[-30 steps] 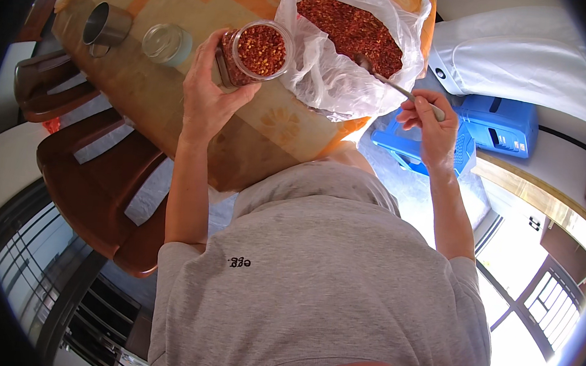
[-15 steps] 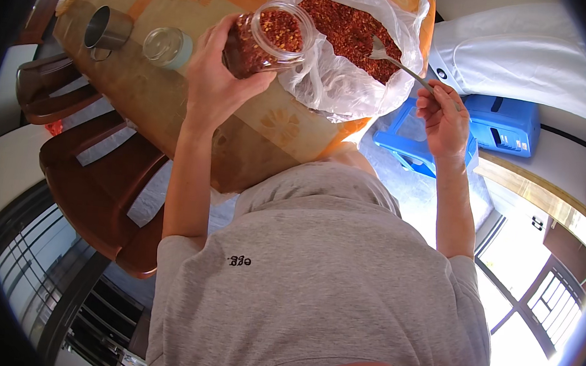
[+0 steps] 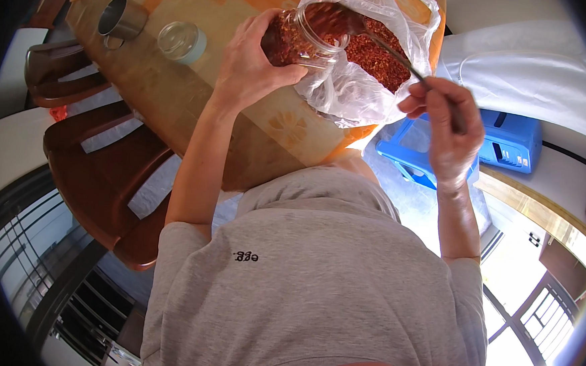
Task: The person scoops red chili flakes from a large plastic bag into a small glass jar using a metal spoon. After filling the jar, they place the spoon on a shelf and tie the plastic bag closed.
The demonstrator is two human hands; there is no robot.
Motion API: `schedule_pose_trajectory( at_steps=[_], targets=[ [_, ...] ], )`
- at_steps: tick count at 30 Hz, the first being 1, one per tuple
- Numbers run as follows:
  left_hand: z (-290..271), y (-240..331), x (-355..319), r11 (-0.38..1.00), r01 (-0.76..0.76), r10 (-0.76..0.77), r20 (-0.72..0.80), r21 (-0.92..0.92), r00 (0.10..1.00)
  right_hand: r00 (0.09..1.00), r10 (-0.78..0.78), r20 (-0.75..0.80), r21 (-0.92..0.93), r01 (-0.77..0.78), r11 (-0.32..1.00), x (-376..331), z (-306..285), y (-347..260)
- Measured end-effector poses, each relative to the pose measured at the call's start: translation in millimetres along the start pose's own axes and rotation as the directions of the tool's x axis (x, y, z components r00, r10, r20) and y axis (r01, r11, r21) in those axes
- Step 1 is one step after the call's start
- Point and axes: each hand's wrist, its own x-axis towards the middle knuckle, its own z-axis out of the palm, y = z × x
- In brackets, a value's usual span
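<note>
My left hand (image 3: 256,70) is wrapped round a clear jar (image 3: 321,50) partly filled with red chili flakes. The jar is tilted, its mouth facing right over the edge of a white plastic bag (image 3: 338,95). Inside the open bag lies a heap of chili flakes (image 3: 381,61). In my right hand (image 3: 454,126) is a long-handled metal spoon (image 3: 398,55), gripped by its handle. The spoon's blurred head, red with flakes, is at the jar's mouth.
To the left on the patterned tablecloth (image 3: 197,103) stand a metal mug (image 3: 123,18) and a clear round lid (image 3: 182,42). Brown chairs (image 3: 99,164) line the table's left edge. A blue plastic stool (image 3: 510,142) stands at the right, beside a white cloth (image 3: 528,70).
The spoon has come up out of the bag and moved left to the jar's mouth, now carrying flakes. My left hand and the jar have shifted slightly right.
</note>
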Motion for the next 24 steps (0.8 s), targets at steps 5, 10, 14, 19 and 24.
schedule_pose_trajectory(
  at_steps=[5, 10, 14, 19, 24],
  targets=[
    [1, -12, -4, 0.988, 0.027, -0.031, -0.022, -0.15, 0.999, 0.919, -0.331, 0.213, -0.236, 0.377, 0.896, -1, 0, 6],
    [-3, -17, -8, 0.969, 0.029, -0.033, -0.01, -0.246, 0.999, 0.933, -0.327, 0.153, -0.13, 0.347, 0.929, 0, -2, 8],
    [-3, -23, -12, 0.963, 0.011, -0.018, -0.023, -0.268, 1.0, 0.953, -0.269, 0.139, -0.073, 0.281, 0.957, -1, 0, 7],
    [-5, -27, -18, 0.961, 0.012, -0.025, -0.044, -0.277, 0.999, 0.984, -0.17, 0.058, 0.068, 0.166, 0.984, 1, -1, 1],
    [-10, -44, -39, 0.953, 0.085, -0.096, -0.022, -0.292, 0.995, 0.998, -0.035, 0.047, 0.128, 0.029, 0.991, 5, -3, 0]
  ],
)
